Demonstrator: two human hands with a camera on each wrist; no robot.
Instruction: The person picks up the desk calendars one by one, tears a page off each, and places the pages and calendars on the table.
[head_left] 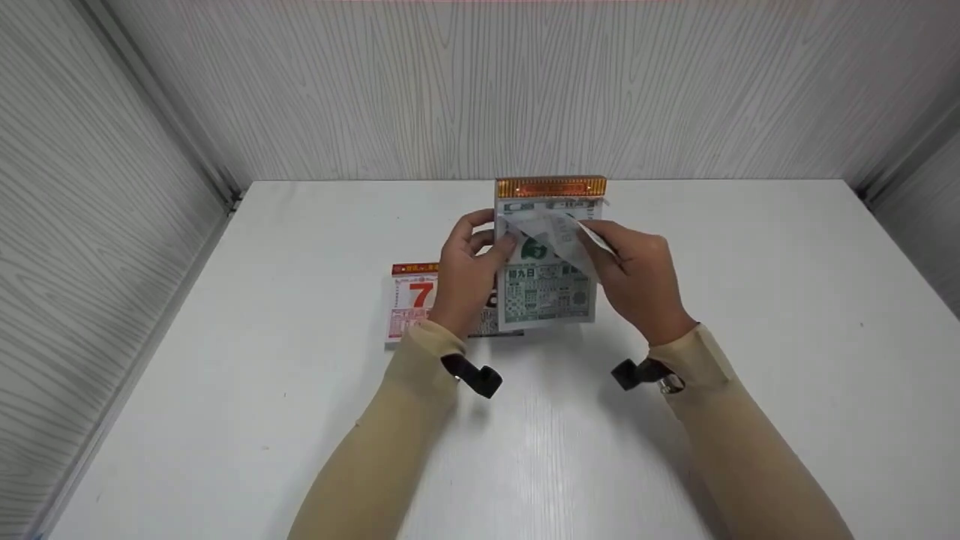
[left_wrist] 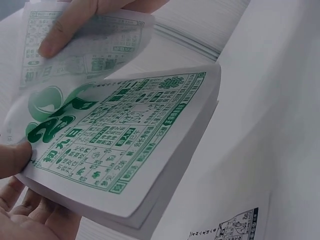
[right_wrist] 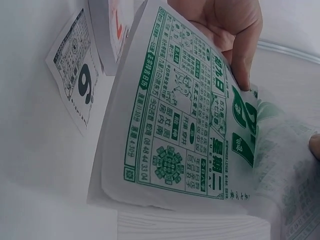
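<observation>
A thick tear-off calendar with a gold and orange header stands raised over the table. My left hand grips its left edge, thumb on the front page and fingers behind. With thumb and fingers, my right hand pinches a thin top sheet, which is folded up and across from the lower right. Beneath, a page printed in green shows a large number and small boxes of text. The left wrist view shows the lifted sheet curling back, still joined near the header side.
On the white table, behind my left hand, lies a second calendar with a red 7. Beside it is a loose sheet with a black 6, partly hidden in the head view. Wood-grain panels stand at the back and sides.
</observation>
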